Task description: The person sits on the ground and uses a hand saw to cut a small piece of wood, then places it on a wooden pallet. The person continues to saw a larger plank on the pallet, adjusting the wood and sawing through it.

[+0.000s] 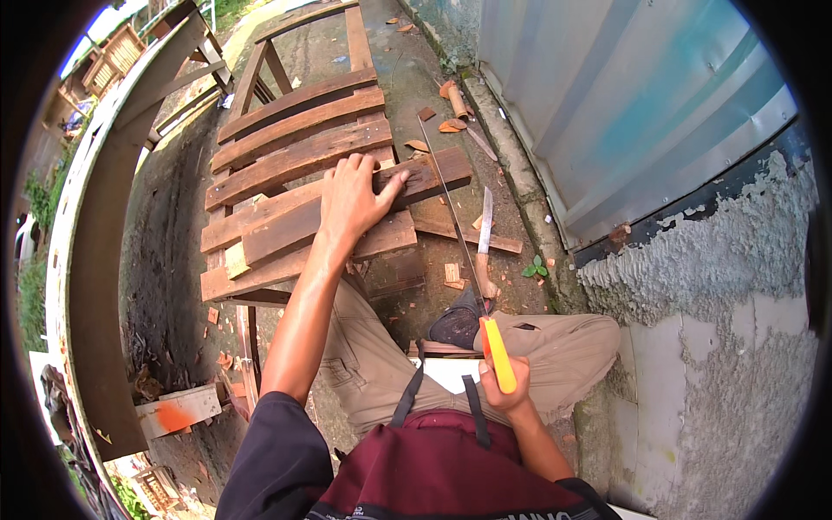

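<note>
A loose brown wooden plank (288,230) lies aslant across a slatted wooden frame (299,165). My left hand (351,198) grips it from above, with its fingers over the far edge and its thumb along the top. In my right hand (510,386) is the yellow-and-orange handle of a handsaw (497,354). The long thin blade runs up and away, crossing the plank near its overhanging right end. From this angle I cannot tell whether the teeth touch the wood or have cut into it.
A long knife (486,221) with a wooden handle lies on the ground right of the frame, among wood chips and dry leaves. A corrugated metal sheet (633,113) and rough wall (711,260) bound the right. A large wooden panel (104,260) stands left.
</note>
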The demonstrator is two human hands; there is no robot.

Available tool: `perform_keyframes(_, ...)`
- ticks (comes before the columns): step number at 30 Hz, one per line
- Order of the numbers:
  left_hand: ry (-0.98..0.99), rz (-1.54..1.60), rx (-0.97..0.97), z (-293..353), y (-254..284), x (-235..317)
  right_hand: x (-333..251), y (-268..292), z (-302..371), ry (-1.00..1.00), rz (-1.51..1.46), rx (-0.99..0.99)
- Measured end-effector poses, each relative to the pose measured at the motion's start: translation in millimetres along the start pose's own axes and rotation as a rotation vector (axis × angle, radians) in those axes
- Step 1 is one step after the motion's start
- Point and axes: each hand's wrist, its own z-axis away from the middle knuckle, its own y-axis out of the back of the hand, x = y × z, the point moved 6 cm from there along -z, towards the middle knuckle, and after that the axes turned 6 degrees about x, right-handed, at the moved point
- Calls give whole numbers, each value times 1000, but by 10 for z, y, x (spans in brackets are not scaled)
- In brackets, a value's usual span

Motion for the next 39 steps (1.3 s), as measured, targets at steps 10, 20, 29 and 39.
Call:
perform_keyframes(10,-210,23,206,294,50,-10,281,-219,455,-16,-161,26)
perform_keyframes(20,-160,60,97,-10,-31,-208,410,-232,319,-67,-75,12)
perform_keyframes(29,-168,178,23,-30,-78,-214,355,-187,307,-49,-130,66)
perform_keyframes(39,260,-78,-45,-91,-373,-492,71,-245,243,-94,-87,116)
